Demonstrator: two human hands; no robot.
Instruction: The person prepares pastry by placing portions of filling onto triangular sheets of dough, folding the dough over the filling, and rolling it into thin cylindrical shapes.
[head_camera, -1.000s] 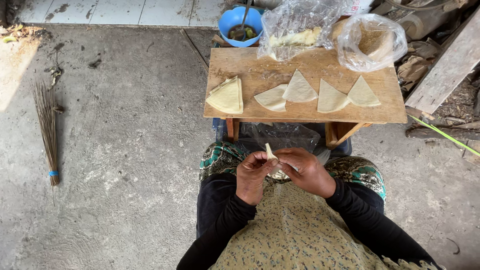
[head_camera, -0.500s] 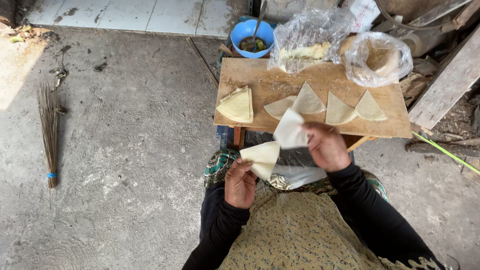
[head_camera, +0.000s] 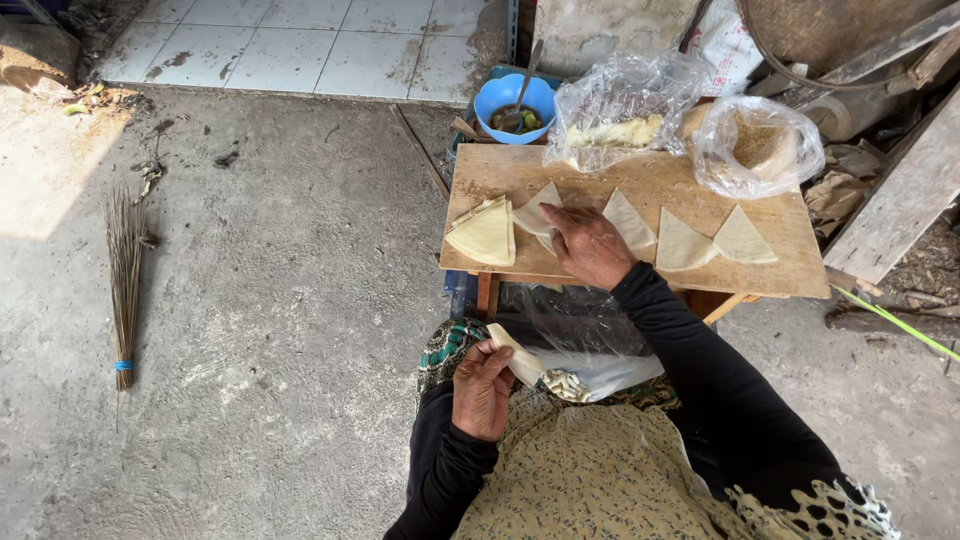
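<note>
Right hand (head_camera: 590, 245) has reached forward, palm down, pressing a thin pale triangular wrapper (head_camera: 535, 215) onto the wooden tabletop (head_camera: 780, 275); left hand (head_camera: 482, 385) pinches a folded wrapper (head_camera: 520, 360) in the lap.

Wrappers (head_camera: 683, 243) lay in a row along the table's (head_camera: 780, 275) near edge; two bags (head_camera: 620, 110) sat at its far edge, a bowl (head_camera: 514, 101) behind the far left corner.

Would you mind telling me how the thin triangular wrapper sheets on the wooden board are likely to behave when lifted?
The triangular sheets lie flat and look very thin, so they probably flop and weigh little. The sheet in the left hand bends over the fingers, suggesting limpness. They may tear easily. The right hand presses one onto the board.
</note>
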